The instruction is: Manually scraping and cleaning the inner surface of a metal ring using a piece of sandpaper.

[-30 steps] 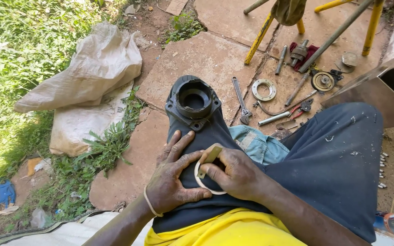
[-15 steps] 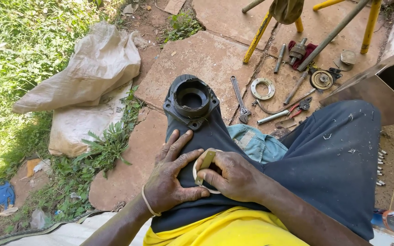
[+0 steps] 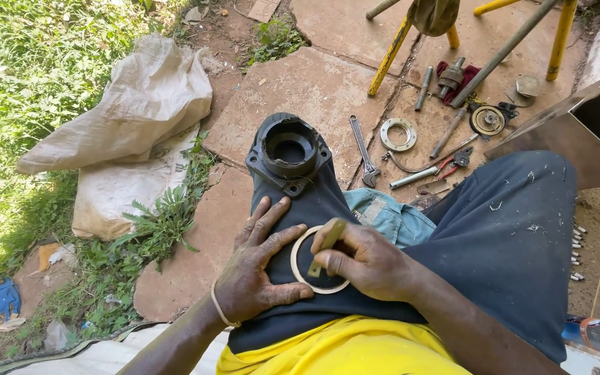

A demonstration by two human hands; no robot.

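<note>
Left hand (image 3: pixel 257 272) spread flat on thigh, steadying ring (image 3: pixel 298 244) — right hand (image 3: pixel 366 258) pinching tool (image 3: pixel 328 242) across it.

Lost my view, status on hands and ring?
Left hand flat, pinning pale ring on thigh. Right hand gripping small tool over it. Nothing blocking.

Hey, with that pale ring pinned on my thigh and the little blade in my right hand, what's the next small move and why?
Probably rotate the pale ring slightly under the left hand before the next stroke: the right hand holds the small blade across its upper right edge, so turning brings an untrimmed stretch under it.
</note>
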